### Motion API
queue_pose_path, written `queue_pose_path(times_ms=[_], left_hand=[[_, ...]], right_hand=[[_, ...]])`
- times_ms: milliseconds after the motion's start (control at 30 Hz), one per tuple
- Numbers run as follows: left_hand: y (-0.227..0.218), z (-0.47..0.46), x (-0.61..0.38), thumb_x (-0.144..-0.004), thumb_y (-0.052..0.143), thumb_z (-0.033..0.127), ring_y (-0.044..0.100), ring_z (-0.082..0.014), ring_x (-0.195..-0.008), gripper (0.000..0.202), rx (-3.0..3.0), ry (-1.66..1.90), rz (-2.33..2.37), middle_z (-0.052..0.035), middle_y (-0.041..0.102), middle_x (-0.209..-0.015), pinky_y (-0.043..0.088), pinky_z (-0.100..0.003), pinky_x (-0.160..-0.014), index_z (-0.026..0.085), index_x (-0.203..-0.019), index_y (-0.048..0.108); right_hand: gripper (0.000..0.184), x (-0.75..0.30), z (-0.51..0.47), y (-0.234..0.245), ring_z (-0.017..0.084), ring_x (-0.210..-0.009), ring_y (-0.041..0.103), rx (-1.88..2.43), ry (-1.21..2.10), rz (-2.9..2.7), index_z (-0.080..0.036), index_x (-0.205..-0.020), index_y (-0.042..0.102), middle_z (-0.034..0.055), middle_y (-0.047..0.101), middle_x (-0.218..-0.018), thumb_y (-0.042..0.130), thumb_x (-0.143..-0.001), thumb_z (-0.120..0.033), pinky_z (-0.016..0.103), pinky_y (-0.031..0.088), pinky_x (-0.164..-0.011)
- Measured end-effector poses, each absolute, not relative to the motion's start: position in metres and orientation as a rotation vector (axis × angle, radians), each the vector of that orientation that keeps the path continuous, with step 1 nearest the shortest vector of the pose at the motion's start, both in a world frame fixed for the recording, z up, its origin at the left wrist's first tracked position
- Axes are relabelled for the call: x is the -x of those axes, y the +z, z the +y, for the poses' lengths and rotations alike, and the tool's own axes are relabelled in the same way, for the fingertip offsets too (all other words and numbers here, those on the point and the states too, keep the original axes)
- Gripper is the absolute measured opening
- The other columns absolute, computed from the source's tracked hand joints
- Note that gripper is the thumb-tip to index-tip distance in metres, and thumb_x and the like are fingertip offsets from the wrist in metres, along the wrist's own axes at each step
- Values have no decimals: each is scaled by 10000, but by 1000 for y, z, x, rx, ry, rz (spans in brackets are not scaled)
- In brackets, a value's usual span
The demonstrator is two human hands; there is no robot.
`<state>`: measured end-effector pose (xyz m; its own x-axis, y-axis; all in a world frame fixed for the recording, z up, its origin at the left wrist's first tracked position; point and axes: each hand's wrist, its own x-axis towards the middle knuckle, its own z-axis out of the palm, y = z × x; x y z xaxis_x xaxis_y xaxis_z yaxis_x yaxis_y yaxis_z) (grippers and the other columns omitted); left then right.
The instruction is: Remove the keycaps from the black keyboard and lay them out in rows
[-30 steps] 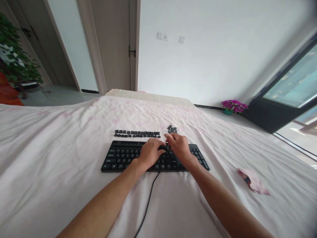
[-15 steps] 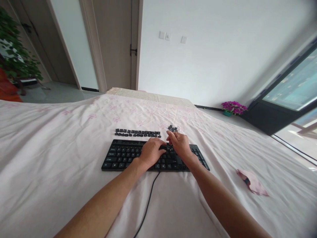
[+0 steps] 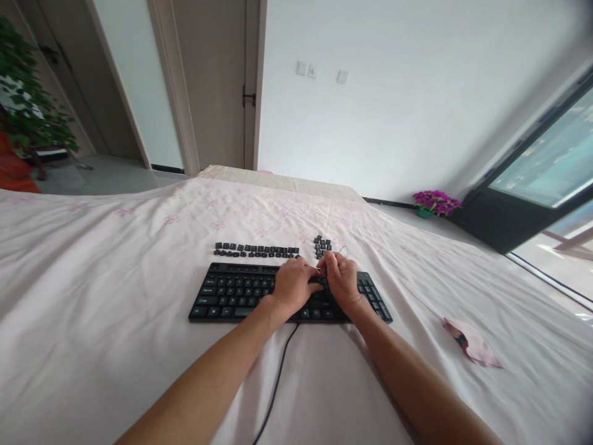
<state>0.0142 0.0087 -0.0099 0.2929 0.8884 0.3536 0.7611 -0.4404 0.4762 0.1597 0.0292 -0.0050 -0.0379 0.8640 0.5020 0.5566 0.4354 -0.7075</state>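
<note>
the grip of our right hand (image 3: 340, 275) is closed around a thin wire tool (image 3: 344, 251), whose bent loop sticks out past the knuckles. our left hand (image 3: 294, 285) rests on the black keyboard (image 3: 222, 296) just beside it, fingers bent; whether it pinches anything we cannot tell. the keyboard lies crosswise in front of us, under both hands, on a pale sheet (image 3: 115, 309) with pink flowers. just beyond its back edge we have two rows of loose keycaps (image 3: 257, 248) and, behind our right hand, a small cluster of caps (image 3: 323, 244). farther out, a green pot (image 3: 423, 213) on the floor holds magenta flowers (image 3: 437, 201); at far left a leafy plant (image 3: 28, 99) rises from a container we can barely make out. the sheet spreads wide past the keyboard's left end, and on the right it runs out to a pink cloth (image 3: 472, 343), well apart from our right forearm. our fingers hide the working end of the tool and the middle keys; the cap markings are too small to read. the black cable (image 3: 278, 377) and both our forearms are cut off below.
</note>
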Motion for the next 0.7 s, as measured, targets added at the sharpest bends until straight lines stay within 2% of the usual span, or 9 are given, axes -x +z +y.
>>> queue_pose_path(times_ms=[233, 533, 700], left_hand=[[-5, 10, -27, -898, 483, 421, 587, -238, -865, 309, -2394, 765, 1601, -78, 658, -861, 439, -348, -765, 205, -831, 693], [-6, 4, -28, -953, 386, 339, 607, -210, -844, 319, -2406, 759, 1578, -62, 678, -867, 436, -298, -695, 205, -868, 663], [-8, 3, -28, -948, 402, 288, 619, -212, -836, 261, -2348, 761, 1642, -53, 679, -882, 437, -294, -669, 210, -895, 645]], right_hand=[[511, -154, 31, -13, 127, -499, 533, 1201, 257, -1708, -203, -550, 514, 10, 551, -510, 309, -957, -434, 238, 418, -565], [417, -157, 25, -13, 127, -491, 450, 1069, -66, -1953, -220, -552, 400, 6, 476, -517, 305, -952, -294, 268, 345, -556], [414, -156, 26, -9, 138, -519, 445, 1056, -111, -2024, -227, -544, 388, 18, 474, -523, 316, -941, -315, 283, 346, -577]])
